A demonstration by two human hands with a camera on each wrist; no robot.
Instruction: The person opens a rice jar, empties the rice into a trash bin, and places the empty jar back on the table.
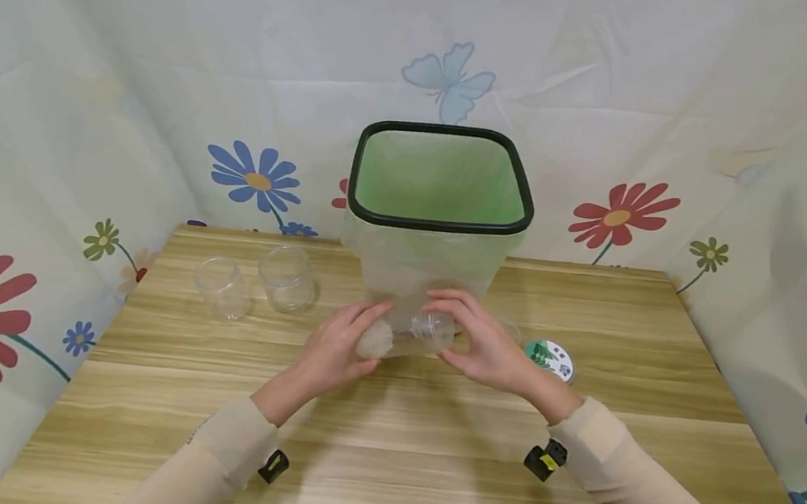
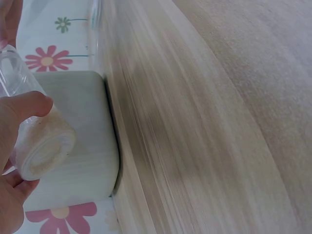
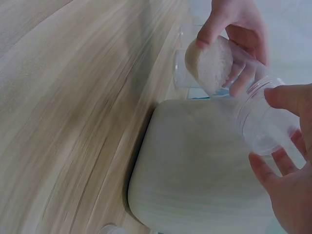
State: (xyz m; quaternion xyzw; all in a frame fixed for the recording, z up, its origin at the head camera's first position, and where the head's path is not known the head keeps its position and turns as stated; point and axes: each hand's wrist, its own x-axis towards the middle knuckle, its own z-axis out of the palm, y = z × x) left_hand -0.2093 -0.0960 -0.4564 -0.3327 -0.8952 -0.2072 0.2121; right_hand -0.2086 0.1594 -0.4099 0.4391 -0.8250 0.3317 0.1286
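Observation:
A clear plastic jar [image 1: 432,329] lies tilted on its side between both hands, above the table in front of the bin. White grains [image 3: 214,66] are gathered in its base. My left hand [image 1: 340,347] grips the base end, with the thumb and fingers on opposite sides. Around the threaded mouth end curl the thumb and fingers of my right hand [image 1: 486,348]. The left wrist view shows the rounded jar bottom [image 2: 46,153] facing the camera. Whether a clear lid covers the mouth, I cannot tell.
Directly behind the hands stands a pale green bin [image 1: 433,260] with a black rim. Two clear jars [image 1: 223,290] stand at the table's back left. A round green-and-white printed lid [image 1: 551,360] lies beside the right wrist. Flowered cloth [image 1: 276,60] hangs around the wooden table [image 1: 378,459].

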